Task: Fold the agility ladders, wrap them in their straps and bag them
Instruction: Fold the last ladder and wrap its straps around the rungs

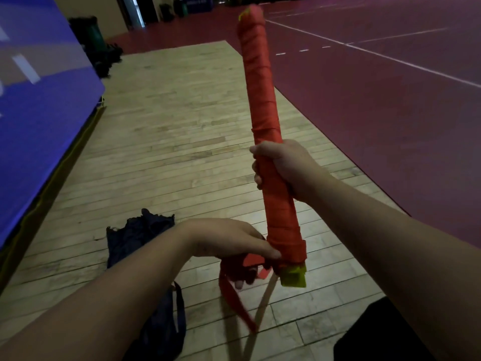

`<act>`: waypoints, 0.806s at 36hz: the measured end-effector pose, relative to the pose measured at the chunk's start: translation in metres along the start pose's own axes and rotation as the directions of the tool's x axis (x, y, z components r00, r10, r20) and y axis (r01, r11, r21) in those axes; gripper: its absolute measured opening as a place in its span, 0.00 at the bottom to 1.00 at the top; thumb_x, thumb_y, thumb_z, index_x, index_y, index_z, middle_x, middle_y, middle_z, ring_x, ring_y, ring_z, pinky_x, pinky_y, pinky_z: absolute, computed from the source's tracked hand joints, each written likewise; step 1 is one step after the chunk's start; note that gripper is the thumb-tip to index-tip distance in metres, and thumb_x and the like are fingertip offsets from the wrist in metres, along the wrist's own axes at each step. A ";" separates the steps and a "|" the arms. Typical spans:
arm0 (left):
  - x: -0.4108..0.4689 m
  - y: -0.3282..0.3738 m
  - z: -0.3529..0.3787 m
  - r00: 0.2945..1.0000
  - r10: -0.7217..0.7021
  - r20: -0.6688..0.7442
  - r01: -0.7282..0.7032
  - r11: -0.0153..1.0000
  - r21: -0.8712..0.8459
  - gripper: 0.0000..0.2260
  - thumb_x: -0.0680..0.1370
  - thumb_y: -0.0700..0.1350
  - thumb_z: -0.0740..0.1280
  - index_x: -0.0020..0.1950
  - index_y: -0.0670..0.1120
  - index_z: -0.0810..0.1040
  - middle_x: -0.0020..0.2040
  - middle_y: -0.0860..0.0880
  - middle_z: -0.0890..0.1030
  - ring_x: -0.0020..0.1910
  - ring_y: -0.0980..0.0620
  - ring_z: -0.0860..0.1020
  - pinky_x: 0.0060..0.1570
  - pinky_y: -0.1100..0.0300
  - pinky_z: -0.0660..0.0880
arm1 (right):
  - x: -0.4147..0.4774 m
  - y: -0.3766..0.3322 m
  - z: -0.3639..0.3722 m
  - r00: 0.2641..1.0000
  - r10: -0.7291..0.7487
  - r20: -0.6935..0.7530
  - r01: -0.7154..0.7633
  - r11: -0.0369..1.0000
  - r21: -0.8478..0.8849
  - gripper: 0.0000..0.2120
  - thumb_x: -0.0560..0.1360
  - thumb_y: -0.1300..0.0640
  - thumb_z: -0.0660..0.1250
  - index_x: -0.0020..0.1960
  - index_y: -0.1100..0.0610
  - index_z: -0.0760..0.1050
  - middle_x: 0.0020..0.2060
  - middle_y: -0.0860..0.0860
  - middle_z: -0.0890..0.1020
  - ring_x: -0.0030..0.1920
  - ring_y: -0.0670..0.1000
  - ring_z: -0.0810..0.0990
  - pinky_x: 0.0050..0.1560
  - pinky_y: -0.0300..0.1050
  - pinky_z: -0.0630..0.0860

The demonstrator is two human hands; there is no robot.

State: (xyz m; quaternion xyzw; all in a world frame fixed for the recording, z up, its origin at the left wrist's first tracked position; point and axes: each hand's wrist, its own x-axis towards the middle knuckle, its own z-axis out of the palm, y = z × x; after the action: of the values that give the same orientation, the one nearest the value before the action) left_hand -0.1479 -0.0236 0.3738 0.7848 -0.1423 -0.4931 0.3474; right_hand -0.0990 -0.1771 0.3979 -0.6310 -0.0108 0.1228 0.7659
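Note:
A folded agility ladder [261,100] forms a long bundle, wound tightly in red strap, with yellow-green rungs showing at both ends. It stands nearly upright in front of me. My right hand [285,168] grips the bundle around its lower middle. My left hand [231,243] holds the loose red strap end [234,300] at the bottom of the bundle, thumb pressed against the wrap; the strap's tail hangs down, blurred. A dark blue bag [138,243] lies crumpled on the wooden floor below my left arm.
Pale wooden floor [169,131] runs ahead, bordered on the right by red court flooring [390,100] with white lines. A blue padded wall [39,87] rises on the left. Dark bins and bags [99,45] stand at the far left corner. Something black [377,334] fills the bottom right corner.

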 end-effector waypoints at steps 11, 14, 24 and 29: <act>0.020 0.004 0.016 0.915 0.089 -0.394 -0.085 0.996 0.029 0.11 0.75 0.59 0.70 0.47 0.54 0.75 0.40 0.51 0.83 0.34 0.53 0.80 0.39 0.60 0.81 | 0.002 -0.003 0.007 0.981 -0.128 -0.143 0.120 0.991 -0.067 0.12 0.80 0.53 0.66 0.54 0.62 0.73 0.42 0.59 0.77 0.38 0.57 0.84 0.45 0.54 0.83; 0.006 0.003 0.004 0.970 0.125 -0.207 -0.141 0.988 -0.067 0.19 0.72 0.57 0.73 0.58 0.51 0.75 0.51 0.45 0.84 0.47 0.42 0.83 0.51 0.53 0.81 | -0.001 -0.013 0.000 0.994 -0.063 -0.087 0.076 0.986 0.151 0.13 0.80 0.50 0.65 0.53 0.61 0.71 0.41 0.58 0.77 0.37 0.59 0.82 0.43 0.55 0.82; 0.004 0.000 0.009 0.977 0.198 0.074 -0.184 0.968 -0.170 0.23 0.63 0.52 0.72 0.55 0.45 0.77 0.49 0.43 0.81 0.48 0.44 0.79 0.52 0.54 0.76 | -0.010 -0.008 0.007 0.938 0.085 0.335 -0.190 0.937 0.292 0.09 0.75 0.54 0.67 0.47 0.60 0.72 0.37 0.57 0.79 0.33 0.53 0.79 0.39 0.46 0.80; -0.003 0.003 -0.005 0.995 0.016 0.094 -0.032 0.984 0.175 0.25 0.73 0.61 0.67 0.64 0.46 0.78 0.55 0.48 0.84 0.54 0.48 0.82 0.60 0.54 0.76 | -0.008 -0.007 0.001 0.970 0.055 0.238 -0.085 0.989 0.120 0.07 0.79 0.57 0.66 0.47 0.59 0.70 0.32 0.55 0.76 0.27 0.50 0.74 0.32 0.43 0.76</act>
State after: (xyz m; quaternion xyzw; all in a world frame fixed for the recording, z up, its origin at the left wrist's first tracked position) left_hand -0.1445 -0.0224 0.3794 0.7871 -0.2107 -0.5100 0.2755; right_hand -0.1054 -0.1789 0.4061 -0.5612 -0.0709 0.2239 0.7936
